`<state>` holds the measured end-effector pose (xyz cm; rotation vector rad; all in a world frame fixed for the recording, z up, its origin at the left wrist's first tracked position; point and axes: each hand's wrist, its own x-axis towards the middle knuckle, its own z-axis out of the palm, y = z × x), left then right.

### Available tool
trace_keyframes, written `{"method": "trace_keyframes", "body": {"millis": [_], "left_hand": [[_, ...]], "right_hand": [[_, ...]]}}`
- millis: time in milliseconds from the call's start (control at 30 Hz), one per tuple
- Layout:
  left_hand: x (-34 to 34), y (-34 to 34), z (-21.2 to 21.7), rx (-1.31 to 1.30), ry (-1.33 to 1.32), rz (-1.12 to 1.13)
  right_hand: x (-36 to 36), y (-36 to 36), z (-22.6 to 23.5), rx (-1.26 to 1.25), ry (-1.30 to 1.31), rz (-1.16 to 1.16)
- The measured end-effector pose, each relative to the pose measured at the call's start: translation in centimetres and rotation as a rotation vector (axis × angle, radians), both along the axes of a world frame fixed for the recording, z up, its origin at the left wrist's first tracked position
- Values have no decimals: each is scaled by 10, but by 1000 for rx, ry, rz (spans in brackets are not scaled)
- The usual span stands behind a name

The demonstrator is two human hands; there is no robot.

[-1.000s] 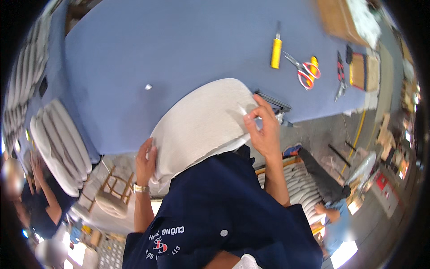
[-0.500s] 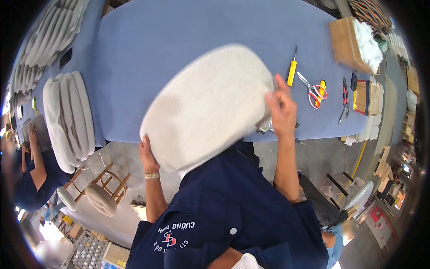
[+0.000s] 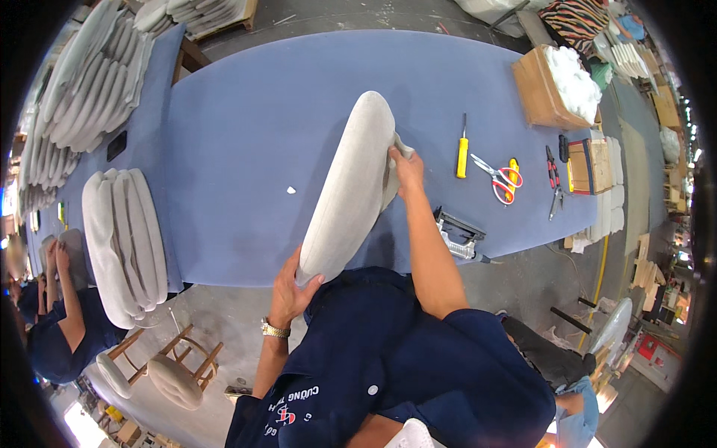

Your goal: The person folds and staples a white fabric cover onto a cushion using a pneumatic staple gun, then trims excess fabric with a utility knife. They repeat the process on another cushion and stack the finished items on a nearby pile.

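Observation:
A light grey upholstered cushion [image 3: 345,190] is tilted up on its edge above the blue table, between my two hands. My left hand [image 3: 290,293], with a watch at the wrist, grips its near lower end, the thumb on the fabric. At the cushion's right side my right hand [image 3: 407,170] is closed on its edge, where a flap of fabric shows. The cushion's underside faces right and is mostly hidden. Right of my right forearm lies a staple gun [image 3: 459,237]. A small white scrap [image 3: 291,190] rests on the table to the left.
Right on the blue table [image 3: 246,112] lie a yellow screwdriver [image 3: 462,155], red-handled scissors [image 3: 499,178] and pliers [image 3: 553,183]. Farther back stands a cardboard box [image 3: 549,89] of white stuffing. Stacked cushions [image 3: 125,243] stand at the left, near a co-worker [image 3: 71,321]. Stools [image 3: 175,377] stand below.
The cushion has turned from its broad face showing to standing on edge. My right hand has moved left along with it. The staple gun and the white scrap are now uncovered.

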<state>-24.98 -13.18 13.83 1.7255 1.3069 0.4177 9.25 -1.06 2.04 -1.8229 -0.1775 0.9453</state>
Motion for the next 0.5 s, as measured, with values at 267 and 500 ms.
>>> {"method": "trace_keyframes", "body": {"millis": [267,500], "left_hand": [[100,83,30,13,135,-132],[151,172,13,-3,144,-189]], "right_hand": [[-1,32,-6,-260,-277,17],[-9,36,-27,-275,-468,3]]}}
